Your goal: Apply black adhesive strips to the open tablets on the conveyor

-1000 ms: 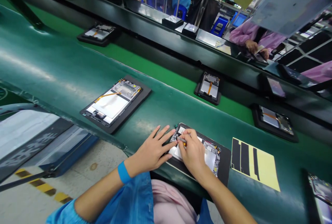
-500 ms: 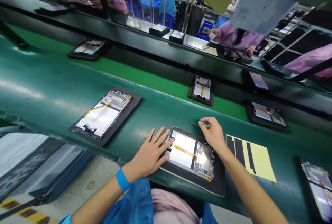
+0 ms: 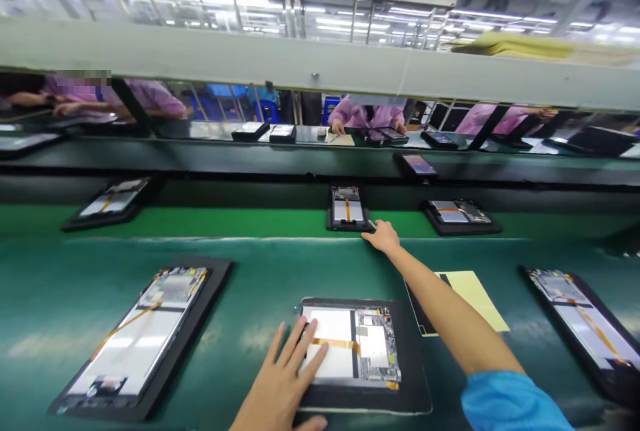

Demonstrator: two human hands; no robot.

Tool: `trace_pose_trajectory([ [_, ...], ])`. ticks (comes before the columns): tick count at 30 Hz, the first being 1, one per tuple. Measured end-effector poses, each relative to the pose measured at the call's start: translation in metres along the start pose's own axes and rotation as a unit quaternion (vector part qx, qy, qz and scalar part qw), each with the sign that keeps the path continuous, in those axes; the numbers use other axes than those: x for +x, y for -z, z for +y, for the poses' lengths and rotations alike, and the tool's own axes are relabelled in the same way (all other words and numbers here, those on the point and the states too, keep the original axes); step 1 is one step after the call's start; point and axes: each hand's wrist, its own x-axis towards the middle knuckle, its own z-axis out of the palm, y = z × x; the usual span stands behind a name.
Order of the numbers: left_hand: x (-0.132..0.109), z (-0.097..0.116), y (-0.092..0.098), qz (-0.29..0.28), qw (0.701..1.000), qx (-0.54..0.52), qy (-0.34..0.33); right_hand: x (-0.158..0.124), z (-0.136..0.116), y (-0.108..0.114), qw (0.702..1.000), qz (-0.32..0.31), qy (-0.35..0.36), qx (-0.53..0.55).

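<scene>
My left hand [image 3: 285, 378] lies with spread fingers over the left end of an opened tablet [image 3: 374, 344], whose white battery, orange ribbon cable and circuit board show. The tablet rests on a black pad [image 3: 414, 378]. My right hand [image 3: 383, 238] is stretched forward to the near right corner of another opened tablet [image 3: 347, 208] on its own black pad. A small pale grey piece [image 3: 372, 224] shows at the right fingertips, too small to name. Whether these fingers touch the pad I cannot tell.
More opened tablets lie left [image 3: 150, 324], right [image 3: 585, 324] and along the bright green strip [image 3: 240, 221]. Under my right forearm is a yellow sheet [image 3: 475, 298] with black strips. A white beam [image 3: 250, 58] crosses above. People in pink work at the far bench.
My right hand has moved forward from beside the near tablet to the one on the green strip. My left hand stays on the near tablet. The view has tilted up.
</scene>
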Motion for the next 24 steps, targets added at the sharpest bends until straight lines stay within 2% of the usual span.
trace_pose_trajectory([
  [2, 0.000, 0.000, -0.014, 0.034, 0.997, 0.046, -0.043, 0.005, -0.004, -0.003, 1.000, -0.011, -0.014, 0.008],
  [4, -0.001, 0.001, -0.027, 0.015, 0.994, 0.091, -0.055, 0.009, -0.007, -0.005, 0.999, -0.012, -0.024, 0.024],
  [10, -0.011, -0.001, -0.052, 0.031, 0.992, 0.109, -0.050, 0.014, -0.009, -0.009, 0.993, 0.003, -0.063, 0.098],
  [13, -0.009, -0.010, -0.053, 0.028, 0.993, 0.108, -0.043, 0.014, -0.010, -0.009, 0.987, 0.003, -0.076, 0.144],
  [18, 0.002, -0.035, -0.041, 0.019, 0.990, 0.123, -0.061, 0.016, -0.014, -0.007, 0.965, -0.017, -0.103, 0.239],
  [24, -0.007, -0.072, -0.039, -0.001, 0.990, 0.143, -0.020, 0.022, -0.031, -0.005, 0.905, -0.067, -0.155, 0.390],
])
